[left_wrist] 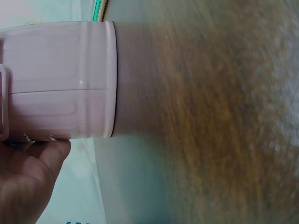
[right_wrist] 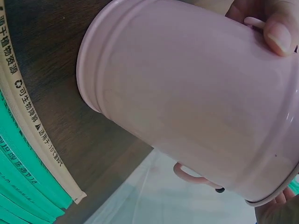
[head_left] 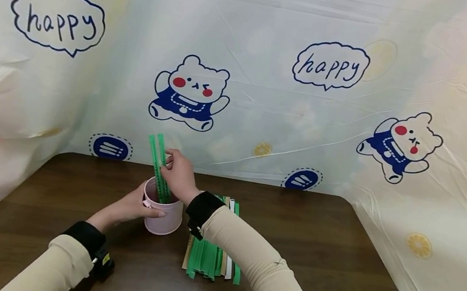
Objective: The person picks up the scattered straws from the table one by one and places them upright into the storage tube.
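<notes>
A small pink metal bucket (head_left: 162, 221) with side handles stands upright on the table. My left hand (head_left: 133, 205) grips its left side near the rim, thumb across the front; in the right wrist view that thumb (right_wrist: 280, 35) presses by a handle. Above the bucket, my right hand (head_left: 182, 175) pinches green wrapped straws (head_left: 159, 156). Two upper ends stick up side by side, and the lower ends are inside the bucket. In the right wrist view only a bit of the right hand (right_wrist: 280, 212) shows beyond the rim. Part of the bucket's inside is hidden.
Right of the bucket lies a pile of wrapped straws (head_left: 207, 259), mostly green with some brown and white, partly under my right forearm. Printed lettering runs along a brown wrapper (right_wrist: 32, 109). A printed cloth (head_left: 247, 117) hangs behind the dark wooden table (head_left: 311, 261).
</notes>
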Available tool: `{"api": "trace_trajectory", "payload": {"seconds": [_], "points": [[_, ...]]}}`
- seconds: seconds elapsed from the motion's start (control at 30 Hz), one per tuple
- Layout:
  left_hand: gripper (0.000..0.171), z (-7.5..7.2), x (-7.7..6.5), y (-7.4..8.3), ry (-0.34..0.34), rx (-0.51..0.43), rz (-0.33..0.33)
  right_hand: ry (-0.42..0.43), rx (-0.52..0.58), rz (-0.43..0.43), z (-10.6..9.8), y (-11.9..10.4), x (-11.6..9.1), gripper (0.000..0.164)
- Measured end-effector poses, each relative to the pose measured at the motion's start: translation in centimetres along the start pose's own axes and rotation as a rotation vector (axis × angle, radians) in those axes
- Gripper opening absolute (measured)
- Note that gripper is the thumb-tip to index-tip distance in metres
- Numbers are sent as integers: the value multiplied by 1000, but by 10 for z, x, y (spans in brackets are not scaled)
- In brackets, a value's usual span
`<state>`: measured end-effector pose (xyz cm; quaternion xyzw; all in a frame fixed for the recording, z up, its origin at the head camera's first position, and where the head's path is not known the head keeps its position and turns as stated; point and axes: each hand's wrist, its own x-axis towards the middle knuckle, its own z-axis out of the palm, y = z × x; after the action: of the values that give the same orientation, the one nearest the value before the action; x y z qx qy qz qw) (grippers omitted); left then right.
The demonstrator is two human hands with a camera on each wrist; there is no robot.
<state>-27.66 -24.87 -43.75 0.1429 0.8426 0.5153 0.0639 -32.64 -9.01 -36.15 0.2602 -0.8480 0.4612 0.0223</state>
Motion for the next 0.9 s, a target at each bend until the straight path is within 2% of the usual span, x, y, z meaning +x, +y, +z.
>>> {"api": "trace_trajectory", "payload": {"seconds": [0.27, 0.47, 0.67, 0.9], "points": [[103, 3, -2, 1, 3, -3, -2, -6, -29, 24, -8, 4, 0, 46], [101, 4, -2, 2, 16, -12, 9, 15, -23, 30, -33, 17, 7, 45], [99, 2, -1, 0, 21, -14, 34, 105, -67, 39, -72, 50, 12, 44], [101, 2, -2, 4, 13, -5, 15, 106, -146, 140, -108, 95, -8, 41]]}}
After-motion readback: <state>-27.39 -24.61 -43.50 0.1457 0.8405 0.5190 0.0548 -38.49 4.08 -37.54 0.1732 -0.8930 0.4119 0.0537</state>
